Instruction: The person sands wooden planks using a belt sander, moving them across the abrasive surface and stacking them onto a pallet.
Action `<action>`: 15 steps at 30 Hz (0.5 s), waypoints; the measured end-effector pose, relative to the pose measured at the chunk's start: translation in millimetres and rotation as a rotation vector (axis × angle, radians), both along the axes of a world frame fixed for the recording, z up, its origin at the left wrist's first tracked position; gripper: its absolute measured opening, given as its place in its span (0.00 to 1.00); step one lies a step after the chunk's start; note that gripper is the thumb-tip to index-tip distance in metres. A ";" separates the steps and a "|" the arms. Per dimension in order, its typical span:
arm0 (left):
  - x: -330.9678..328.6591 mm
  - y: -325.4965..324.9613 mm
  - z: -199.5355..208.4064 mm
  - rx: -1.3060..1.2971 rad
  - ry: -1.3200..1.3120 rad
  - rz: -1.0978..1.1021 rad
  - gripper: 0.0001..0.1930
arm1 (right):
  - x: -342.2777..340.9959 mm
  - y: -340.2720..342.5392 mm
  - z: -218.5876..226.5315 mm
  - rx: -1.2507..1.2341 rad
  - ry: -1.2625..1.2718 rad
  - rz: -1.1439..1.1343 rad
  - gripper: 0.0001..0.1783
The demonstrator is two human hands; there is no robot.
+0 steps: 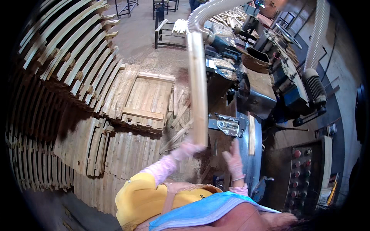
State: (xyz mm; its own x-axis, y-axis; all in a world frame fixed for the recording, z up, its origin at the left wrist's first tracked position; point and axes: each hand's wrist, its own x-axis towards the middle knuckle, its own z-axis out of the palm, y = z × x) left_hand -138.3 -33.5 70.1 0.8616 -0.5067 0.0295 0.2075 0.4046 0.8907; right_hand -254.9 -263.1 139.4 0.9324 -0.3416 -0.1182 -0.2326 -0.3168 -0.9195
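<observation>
Head view: a long wooden board (197, 88), motion-blurred, points away from the person, left of the machine's tabletop (252, 165). The left hand (186, 150) has its grip pinching the near end. Beside it, the right hand (233, 159) has its grip spread, near a metal fixture (228, 126). Rightward lies a wooden strip (251, 134); leftward, stacked wooden panels (148, 96); beyond, a clear hose (212, 13).

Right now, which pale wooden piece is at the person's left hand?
The long pale wooden board up the middle: its near end meets the left hand, while the shorter pale wooden strip and the stacked wooden boards lie apart.
</observation>
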 end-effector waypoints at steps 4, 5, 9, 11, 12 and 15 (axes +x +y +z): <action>-68.5 -100.6 36.9 0.350 -0.588 -0.475 0.50 | -39.3 23.8 2.6 -0.189 -0.148 -0.294 0.45; -70.1 -107.4 41.7 0.368 -0.651 -0.636 0.47 | -59.9 12.3 3.3 -0.285 -0.121 -0.329 0.44; -94.8 -94.3 29.1 0.627 -0.827 -0.761 0.45 | -202.5 -30.3 -30.4 -0.721 0.128 -0.427 0.43; -102.4 -75.4 -18.0 0.829 -0.735 -0.727 0.42 | -284.1 -26.6 -45.0 -0.822 0.293 -0.410 0.39; -103.0 -65.1 -25.1 0.927 -0.608 -0.743 0.40 | -316.9 -24.1 -56.5 -0.835 0.327 -0.442 0.38; -89.3 -27.9 -43.3 1.160 -0.460 -0.754 0.37 | -347.0 -21.3 -70.3 -0.882 0.438 -0.498 0.34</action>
